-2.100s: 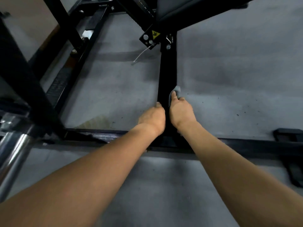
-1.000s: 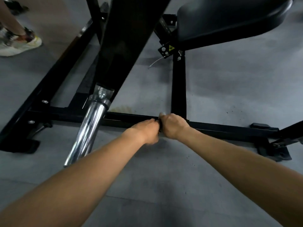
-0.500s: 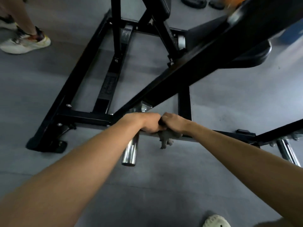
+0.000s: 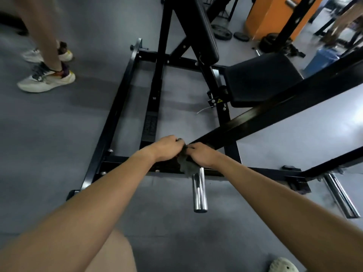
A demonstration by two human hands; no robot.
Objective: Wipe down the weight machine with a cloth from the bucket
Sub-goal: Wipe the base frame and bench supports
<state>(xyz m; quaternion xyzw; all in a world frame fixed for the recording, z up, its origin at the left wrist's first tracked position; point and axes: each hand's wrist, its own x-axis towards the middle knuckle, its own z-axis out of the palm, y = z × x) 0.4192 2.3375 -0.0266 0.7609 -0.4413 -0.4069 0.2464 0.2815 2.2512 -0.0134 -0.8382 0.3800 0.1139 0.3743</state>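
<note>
Left hand (image 4: 167, 148) and right hand (image 4: 202, 156) both clutch the cloth (image 4: 186, 166), knuckles nearly touching.
I see it bunched at the low end of the lever (image 4: 275, 112), draped over the chrome peg (image 4: 199, 191), above the frame (image 4: 110, 124).

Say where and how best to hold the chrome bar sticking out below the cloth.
Take the chrome bar from above; the grip is its bare lower half. It is a smooth round rod with a free end, so it can likely be wrapped; its upper end is hidden by the cloth that the left hand and right hand hold.
</note>
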